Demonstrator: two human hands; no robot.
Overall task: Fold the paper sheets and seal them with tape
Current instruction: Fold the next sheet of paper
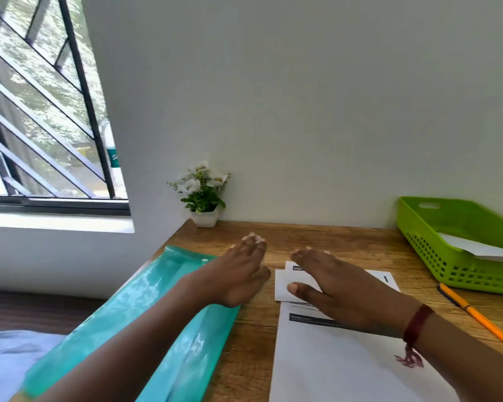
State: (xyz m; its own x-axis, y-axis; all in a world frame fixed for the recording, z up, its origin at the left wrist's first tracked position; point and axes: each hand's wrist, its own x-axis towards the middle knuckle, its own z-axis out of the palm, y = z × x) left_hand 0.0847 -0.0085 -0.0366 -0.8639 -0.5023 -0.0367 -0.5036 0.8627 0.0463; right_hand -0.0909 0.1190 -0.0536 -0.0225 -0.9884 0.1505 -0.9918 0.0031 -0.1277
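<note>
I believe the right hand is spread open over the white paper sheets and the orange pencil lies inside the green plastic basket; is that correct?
Not quite: the head view shows the orange pencil lying on the wooden table beside the green plastic basket, not inside it. The right hand is indeed spread open over the white paper sheets.

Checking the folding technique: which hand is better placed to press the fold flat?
Probably right. The right hand rests flat on the folded paper sheet; the left hand is beside it, over the wooden table, off the paper.

Desk w/ papers, folder, basket, pencil
</note>
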